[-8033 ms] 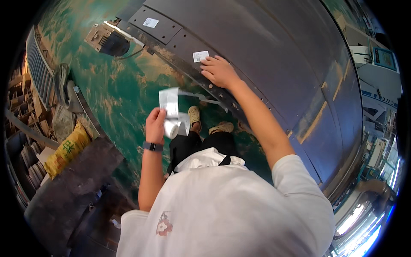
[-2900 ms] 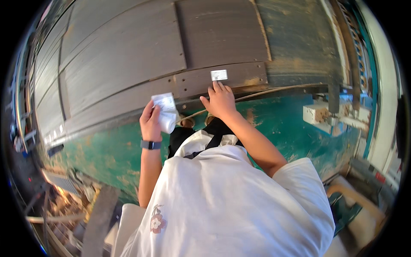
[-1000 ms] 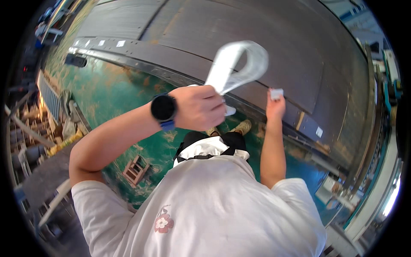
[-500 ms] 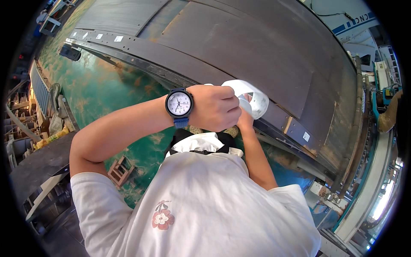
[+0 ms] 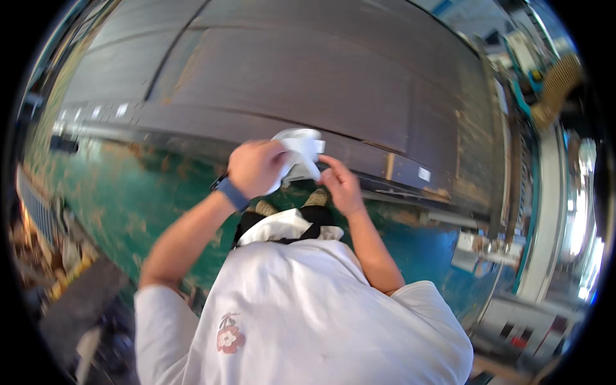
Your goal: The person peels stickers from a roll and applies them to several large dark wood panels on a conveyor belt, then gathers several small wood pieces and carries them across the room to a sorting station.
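Note:
My left hand (image 5: pixel 255 168) is closed on a white label roll (image 5: pixel 299 142), a loop of glossy strip held above the near edge of the dark panels. A dark watch with a blue strap is on the left wrist. My right hand (image 5: pixel 342 187) is at the roll's right edge, thumb and forefinger close together on the strip, just under a small white label (image 5: pixel 319 146) that sticks out there. Motion blurs the fingertips, and the left fingers partly hide the roll.
Large dark panels (image 5: pixel 301 77) lie flat ahead, with small white labels (image 5: pixel 424 174) along their near edge. The green dusty floor (image 5: pixel 128 192) is below. A ribbed hose (image 5: pixel 557 90) and machine rail (image 5: pixel 545 205) stand at the right, with wood scraps at the left.
Both hands and the label roll have moved left. The left hand has turned, so the watch face no longer shows, and the right hand has come out from behind the roll. The view has shifted.

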`<action>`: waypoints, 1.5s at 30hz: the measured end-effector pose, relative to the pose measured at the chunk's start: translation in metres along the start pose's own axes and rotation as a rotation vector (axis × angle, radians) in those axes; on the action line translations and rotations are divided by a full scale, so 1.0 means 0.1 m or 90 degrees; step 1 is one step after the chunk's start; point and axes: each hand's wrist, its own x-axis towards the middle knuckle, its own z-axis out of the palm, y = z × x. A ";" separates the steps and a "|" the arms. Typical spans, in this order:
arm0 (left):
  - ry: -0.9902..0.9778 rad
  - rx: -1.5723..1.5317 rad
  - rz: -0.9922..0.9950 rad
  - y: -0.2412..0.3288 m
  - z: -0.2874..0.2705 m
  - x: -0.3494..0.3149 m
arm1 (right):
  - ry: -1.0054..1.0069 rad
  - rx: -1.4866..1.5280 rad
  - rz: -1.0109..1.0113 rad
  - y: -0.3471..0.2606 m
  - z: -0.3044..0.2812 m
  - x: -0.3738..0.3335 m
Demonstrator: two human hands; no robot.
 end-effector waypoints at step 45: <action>0.099 -0.153 -0.361 0.42 3.74 2.35 | 0.471 -0.211 0.047 2.55 -4.93 1.32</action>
